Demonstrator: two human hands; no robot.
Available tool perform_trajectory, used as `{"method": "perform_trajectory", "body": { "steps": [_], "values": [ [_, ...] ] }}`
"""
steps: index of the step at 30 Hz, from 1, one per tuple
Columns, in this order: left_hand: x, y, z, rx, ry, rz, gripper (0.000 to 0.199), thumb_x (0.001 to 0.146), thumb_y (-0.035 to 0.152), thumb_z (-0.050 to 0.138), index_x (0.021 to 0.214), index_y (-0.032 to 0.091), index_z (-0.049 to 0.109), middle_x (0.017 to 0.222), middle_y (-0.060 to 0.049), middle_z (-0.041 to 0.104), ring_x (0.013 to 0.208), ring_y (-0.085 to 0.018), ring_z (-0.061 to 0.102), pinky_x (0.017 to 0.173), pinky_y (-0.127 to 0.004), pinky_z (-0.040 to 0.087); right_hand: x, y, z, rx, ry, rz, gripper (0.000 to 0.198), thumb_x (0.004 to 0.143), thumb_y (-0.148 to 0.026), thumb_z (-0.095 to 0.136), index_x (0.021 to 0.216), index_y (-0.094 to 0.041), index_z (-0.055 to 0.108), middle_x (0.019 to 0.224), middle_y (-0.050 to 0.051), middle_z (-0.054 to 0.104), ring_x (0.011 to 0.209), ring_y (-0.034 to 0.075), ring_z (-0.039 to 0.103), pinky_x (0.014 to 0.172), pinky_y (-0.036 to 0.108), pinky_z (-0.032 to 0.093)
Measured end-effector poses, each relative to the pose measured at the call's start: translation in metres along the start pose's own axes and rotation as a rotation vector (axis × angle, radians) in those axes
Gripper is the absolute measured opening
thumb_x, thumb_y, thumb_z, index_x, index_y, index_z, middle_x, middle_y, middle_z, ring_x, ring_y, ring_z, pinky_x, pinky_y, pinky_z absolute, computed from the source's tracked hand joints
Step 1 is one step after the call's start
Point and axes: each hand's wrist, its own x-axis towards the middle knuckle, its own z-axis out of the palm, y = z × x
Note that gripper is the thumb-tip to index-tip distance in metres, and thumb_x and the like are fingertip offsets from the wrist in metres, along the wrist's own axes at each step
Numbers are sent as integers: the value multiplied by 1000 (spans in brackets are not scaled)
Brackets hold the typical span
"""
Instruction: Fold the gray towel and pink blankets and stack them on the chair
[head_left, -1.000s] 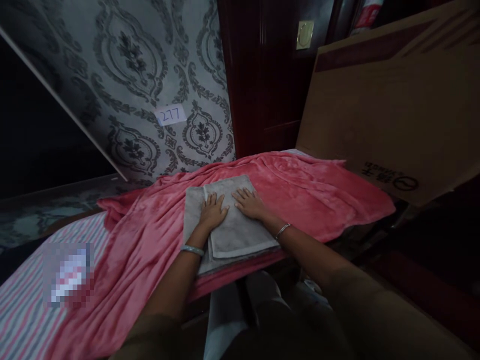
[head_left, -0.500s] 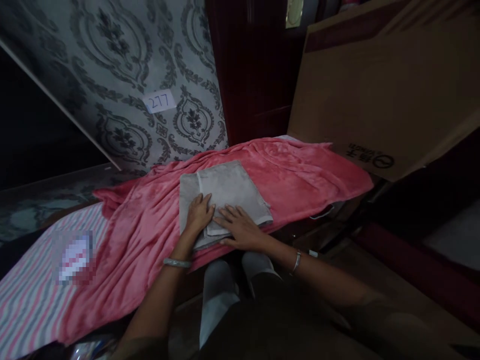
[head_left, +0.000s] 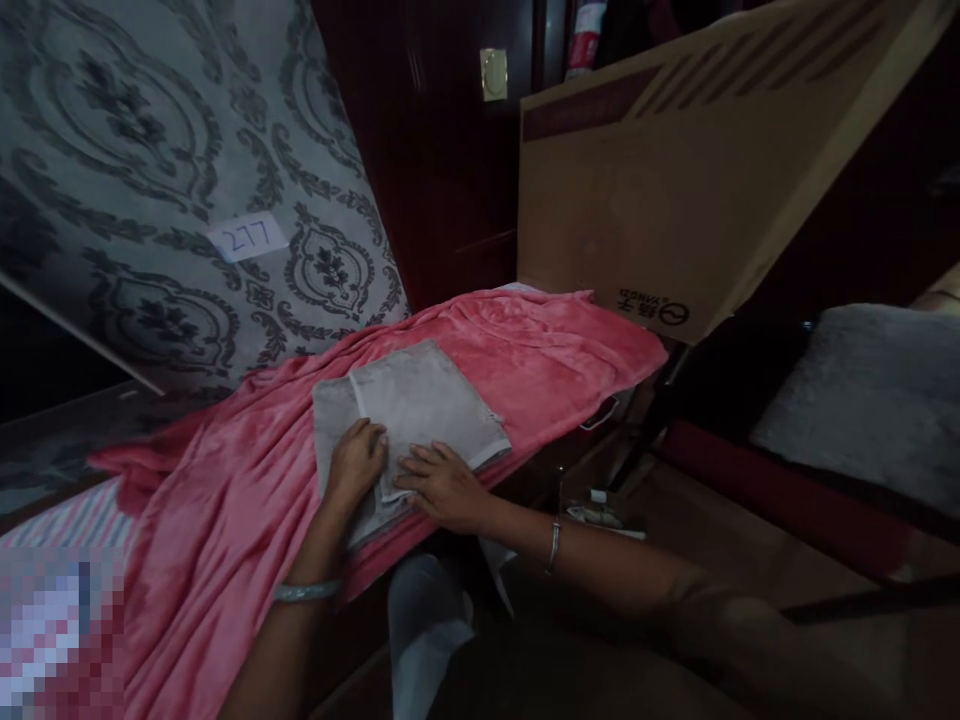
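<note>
A folded grey cloth (head_left: pixel 427 390) with pale edging lies flat on the pink blanket (head_left: pixel 517 350). My left hand (head_left: pixel 357 462) rests on the cloth's left part beside the pale edge strip, fingers slightly bent and thumb apart. To its right, my right hand (head_left: pixel 444 488) presses on the near edge of the cloth with fingers spread. Neither hand visibly lifts the fabric. The undersides of both hands and the lower layers of the cloth are hidden.
A large cardboard box (head_left: pixel 622 200) stands behind the blanket's right end. Patterned wallpaper (head_left: pixel 330 265) with a paper label (head_left: pixel 249 237) is at the back left. A grey cushion-like thing (head_left: pixel 862 400) is at right. Striped fabric (head_left: pixel 67 520) shows at left.
The view has turned right, so the scene sits further left and the grey cushion-like thing shows. My left hand's fingers are drawn in more. Both hands stay on the cloth.
</note>
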Motion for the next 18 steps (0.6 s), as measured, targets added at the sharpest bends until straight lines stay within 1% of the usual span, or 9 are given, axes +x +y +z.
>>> {"method": "perform_trajectory", "body": {
  "steps": [2,4,6,8,11,13,15,18],
  "values": [
    [21,11,-8,34,-38,11,49,94,33,43,133,11,62,146,-19,55,138,-30,50,117,-45,40,-2,-1,-1,-20,-10,-3,36,102,-32,51,136,-29,63,152,5,53,147,23,35,120,48,24],
    [43,23,-12,90,-44,14,57,95,37,44,146,11,50,157,-20,43,147,-33,39,119,-51,35,-3,-1,0,-34,-8,-6,38,102,-33,50,138,-29,61,153,4,51,148,22,33,121,48,23],
    [58,31,-9,159,-57,-12,63,97,42,43,154,14,41,164,-20,30,153,-37,25,121,-60,28,-5,-2,0,-30,-8,2,38,103,-34,49,139,-29,61,154,4,50,149,22,32,122,48,21],
    [65,32,-2,205,-126,-49,65,98,46,41,157,18,36,166,-18,24,154,-39,18,120,-64,23,-7,-3,1,-9,-17,19,40,103,-34,47,141,-29,59,154,4,50,150,21,31,123,47,20],
    [66,26,11,226,-219,-63,66,100,49,35,159,21,32,167,-16,21,155,-38,17,120,-64,23,-9,-3,1,33,-34,31,43,102,-35,48,144,-29,56,156,5,48,151,21,28,124,47,18],
    [66,19,15,236,-228,-54,67,100,53,33,160,23,30,168,-15,20,155,-37,17,120,-63,24,-11,-2,2,56,-47,17,48,101,-39,51,148,-29,52,158,6,45,153,22,25,124,49,16],
    [71,13,14,251,-235,-54,68,99,56,33,160,24,29,168,-16,20,155,-37,18,120,-63,24,-12,-1,2,72,-64,6,53,99,-43,54,150,-28,49,160,7,42,154,23,23,125,50,15],
    [83,2,9,283,-223,-56,69,99,57,31,159,24,31,168,-14,19,156,-35,15,121,-65,18,-14,1,4,84,-74,2,55,99,-44,54,151,-29,47,161,7,40,154,23,21,125,50,13]
  ]
}}
